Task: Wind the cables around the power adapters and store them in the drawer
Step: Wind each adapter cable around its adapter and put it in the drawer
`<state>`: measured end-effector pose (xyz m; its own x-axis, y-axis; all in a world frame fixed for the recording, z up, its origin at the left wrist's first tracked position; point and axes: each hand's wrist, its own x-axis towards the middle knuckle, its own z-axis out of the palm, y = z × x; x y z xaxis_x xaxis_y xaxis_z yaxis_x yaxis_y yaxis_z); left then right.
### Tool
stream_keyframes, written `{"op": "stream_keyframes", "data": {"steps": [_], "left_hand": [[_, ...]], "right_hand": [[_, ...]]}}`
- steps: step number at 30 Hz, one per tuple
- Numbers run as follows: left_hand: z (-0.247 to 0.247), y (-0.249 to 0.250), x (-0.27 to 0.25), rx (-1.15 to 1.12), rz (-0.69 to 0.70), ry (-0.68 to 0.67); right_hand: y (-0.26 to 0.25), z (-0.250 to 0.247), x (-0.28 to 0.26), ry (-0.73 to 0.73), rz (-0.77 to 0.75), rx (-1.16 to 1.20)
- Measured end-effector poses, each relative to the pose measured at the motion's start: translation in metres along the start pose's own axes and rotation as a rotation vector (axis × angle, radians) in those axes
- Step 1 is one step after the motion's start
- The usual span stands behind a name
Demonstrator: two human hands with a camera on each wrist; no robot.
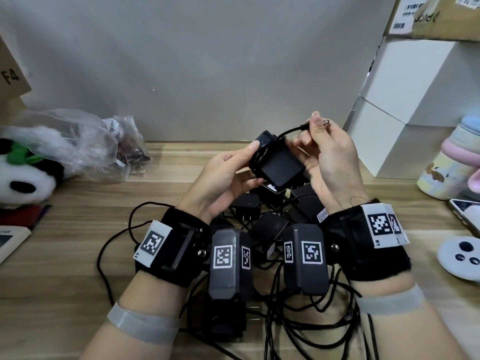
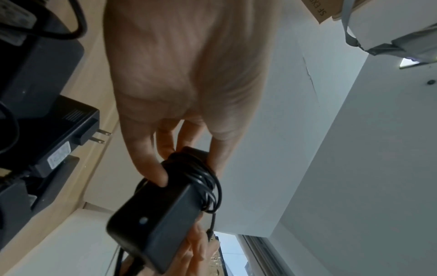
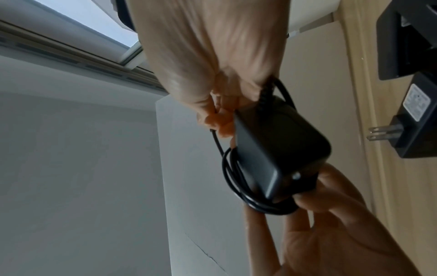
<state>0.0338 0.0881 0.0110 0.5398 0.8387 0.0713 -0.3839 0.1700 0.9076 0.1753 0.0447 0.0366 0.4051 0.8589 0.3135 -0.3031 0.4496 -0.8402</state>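
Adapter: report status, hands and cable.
Left hand grips adapter, cable wound round it. Right hand pinches plug end. More adapters unwound on desk. No drawer in view.

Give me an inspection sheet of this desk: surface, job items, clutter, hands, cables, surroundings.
Surface: wooden desk, light grain, against a grey wall.
Job items: held adapter, black, cable mostly wound round it; a pile of loose adapters under the wrists; no drawer in view.
Clutter: plush panda, plastic bag, pastel bottle, white controller.
Hands: left hand grips the adapter's body; right hand pinches the cable's free end near the barrel plug.
Cables: tangled black cables lie on the desk near the front edge.
Surroundings: white boxes stacked right, cardboard box on top.
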Motion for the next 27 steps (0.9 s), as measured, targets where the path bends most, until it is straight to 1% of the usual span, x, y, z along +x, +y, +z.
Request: {"op": "stream_keyframes", "data": {"steps": [3,6,8,11,13,15,17,19,21,24,27], "left_hand": [[-0.001,-0.002,-0.005,-0.001,-0.007,0.011],[-0.001,-0.007,-0.015,0.055,-0.005,0.061],[-0.001,-0.005,-0.024,0.12,0.014,0.077],[0.003,0.0,-0.037,0.236,0.047,0.05],[0.008,0.002,-0.047,0.277,0.054,0.004],[0.014,0.006,-0.059,0.278,0.044,-0.055],[0.02,0.01,-0.071,0.24,0.019,-0.112],[0.026,0.012,-0.084,0.186,0.002,-0.14],[0.033,0.012,-0.096,0.13,-0.006,-0.15],[0.045,0.012,-0.112,0.08,-0.025,-0.178],[0.057,0.011,-0.125,0.053,-0.044,-0.193]], "right_hand": [[-0.002,0.002,-0.003,-0.029,-0.013,-0.004],[-0.006,-0.001,-0.012,-0.043,-0.038,-0.086],[-0.01,-0.004,-0.018,-0.026,-0.058,-0.164],[-0.02,-0.008,-0.029,0.03,-0.061,-0.232],[-0.029,-0.009,-0.036,0.074,-0.021,-0.216],[-0.038,-0.009,-0.042,0.097,0.064,-0.2],[-0.046,-0.008,-0.049,0.061,0.171,-0.237],[-0.053,-0.007,-0.059,0.001,0.251,-0.302],[-0.06,-0.006,-0.071,-0.016,0.293,-0.334],[-0.067,-0.007,-0.09,-0.003,0.349,-0.381],[-0.075,-0.011,-0.107,-0.037,0.352,-0.367]]}}
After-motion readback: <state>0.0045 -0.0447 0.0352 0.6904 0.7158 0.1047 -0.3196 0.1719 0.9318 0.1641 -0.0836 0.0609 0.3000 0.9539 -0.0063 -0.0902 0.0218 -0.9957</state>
